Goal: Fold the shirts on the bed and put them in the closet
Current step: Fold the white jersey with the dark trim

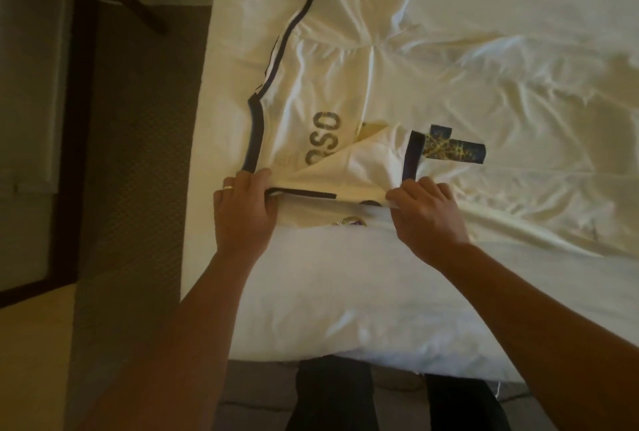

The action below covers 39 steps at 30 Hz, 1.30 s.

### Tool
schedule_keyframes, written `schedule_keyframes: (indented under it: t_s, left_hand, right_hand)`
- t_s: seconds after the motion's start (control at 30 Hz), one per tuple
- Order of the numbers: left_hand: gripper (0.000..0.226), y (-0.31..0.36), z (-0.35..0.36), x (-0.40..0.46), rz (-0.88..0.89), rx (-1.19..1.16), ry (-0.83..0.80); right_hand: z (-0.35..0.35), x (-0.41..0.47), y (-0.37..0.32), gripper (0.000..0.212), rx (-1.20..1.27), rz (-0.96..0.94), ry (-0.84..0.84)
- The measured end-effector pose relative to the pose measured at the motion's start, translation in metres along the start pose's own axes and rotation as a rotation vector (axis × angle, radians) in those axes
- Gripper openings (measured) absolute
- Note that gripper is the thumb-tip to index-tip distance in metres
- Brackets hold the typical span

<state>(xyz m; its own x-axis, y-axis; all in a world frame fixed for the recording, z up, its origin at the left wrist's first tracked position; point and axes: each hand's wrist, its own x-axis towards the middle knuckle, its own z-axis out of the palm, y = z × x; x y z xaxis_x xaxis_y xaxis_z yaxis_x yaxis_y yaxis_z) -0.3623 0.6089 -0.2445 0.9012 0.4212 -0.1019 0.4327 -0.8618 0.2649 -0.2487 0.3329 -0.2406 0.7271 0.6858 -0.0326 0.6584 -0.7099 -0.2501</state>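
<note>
1. Both hands have a grip on the near edge of the white shirt point(321, 92), which lies on the bed point(518, 33) in the middle of the frame, running up toward the top edge.
2. At centre left, the left hand point(242, 209), with a ring on one finger, pinches the corner where the dark trim point(257, 130) ends. Its hold looks shallow; a pull toward the left edge of the bed could slide that corner off the mattress.
3. Between the hands, one layer is already turned over across the printed letters point(323, 135). If the two hands lift unevenly, this flap may skew and the fold come out crooked.
4. At centre right, the right hand point(425, 209) curls its fingers round the fabric edge, just below the dark sleeve band point(413, 154). The loose sleeve with the dark patterned patch point(456, 149) could slip out of the fold.
5. On the right, the rumpled sheet may catch and drag with the shirt.
</note>
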Motion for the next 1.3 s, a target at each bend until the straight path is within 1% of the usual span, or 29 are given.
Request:
schedule_keyframes:
  t_s: [0.13,0.2,0.27,0.33,0.37,0.43,0.47,0.5,0.57,0.6,0.67,0.73,0.8,0.87,0.9,0.97,1.03,1.1,1.2,1.3]
  left_hand:
    - [0.023,-0.012,-0.002,-0.005,0.200,0.078,0.080]
    - [0.016,-0.015,-0.002,-0.009,0.295,0.118,0.132]
    - [0.019,-0.019,-0.002,-0.014,0.386,0.159,0.152]
    - [0.024,-0.022,-0.003,-0.021,0.435,0.184,0.123]
    - [0.024,-0.023,-0.003,-0.026,0.437,0.194,0.103]
    - [0.024,-0.023,-0.006,-0.034,0.402,0.195,0.071]
    - [0.027,-0.019,-0.007,-0.038,0.383,0.180,0.070]
    - [0.033,-0.013,-0.008,-0.041,0.378,0.163,0.070]
    - [0.042,0.002,-0.005,-0.044,0.432,0.158,0.048]
    - [0.042,0.009,-0.001,-0.044,0.470,0.176,0.021]
    - [0.032,0.015,0.008,-0.044,0.493,0.248,-0.044]
    - [0.028,0.019,0.011,-0.044,0.445,0.349,-0.124]
    - [0.031,0.028,0.008,-0.042,0.365,0.393,-0.238]
    - [0.034,0.046,-0.002,-0.033,0.235,0.347,-0.320]
    - [0.037,0.054,-0.006,-0.025,0.157,0.311,-0.334]
    - [0.045,0.073,-0.012,-0.003,0.036,0.257,-0.316]
    - [0.046,0.092,-0.015,0.021,-0.011,0.168,-0.261]
    - [0.039,0.117,-0.014,0.047,-0.013,0.083,-0.234]
    - [0.022,0.161,-0.008,0.091,-0.035,-0.070,-0.252]
    - [0.017,0.200,0.001,0.132,-0.024,-0.102,-0.269]
  right_hand:
    - [-0.005,-0.007,0.006,0.010,0.020,-0.025,0.051]
    - [-0.006,-0.012,0.008,0.010,0.002,-0.059,0.005]
    - [-0.003,-0.018,0.009,0.010,-0.011,-0.088,-0.071]
    - [-0.001,-0.023,0.011,0.006,-0.004,-0.091,-0.102]
    - [-0.001,-0.026,0.011,0.010,0.009,-0.074,-0.105]
    - [-0.002,-0.028,0.010,0.030,0.043,-0.023,-0.121]
    - [-0.004,-0.027,0.008,0.036,0.061,0.005,-0.120]
    - [-0.005,-0.025,0.006,0.039,0.073,0.028,-0.110]
    - [-0.004,-0.017,0.001,0.041,0.074,0.072,-0.106]
    - [-0.003,-0.014,-0.001,0.044,0.059,0.091,-0.141]
    - [0.001,-0.009,-0.003,0.057,-0.005,0.112,-0.276]
    - [0.005,-0.008,-0.006,0.062,-0.027,0.130,-0.376]
    - [0.003,-0.004,-0.005,0.060,0.020,0.154,-0.404]
    - [-0.007,0.005,0.003,0.054,0.138,0.181,-0.420]
    - [-0.013,0.010,0.008,0.050,0.212,0.195,-0.416]
    - [-0.026,0.018,0.027,0.040,0.323,0.214,-0.358]
    - [-0.035,0.023,0.053,0.031,0.337,0.243,-0.292]
    - [-0.042,0.026,0.084,0.028,0.305,0.301,-0.239]
    - [-0.050,0.035,0.134,0.026,0.269,0.418,-0.170]
    - [-0.057,0.047,0.183,0.027,0.261,0.544,-0.091]
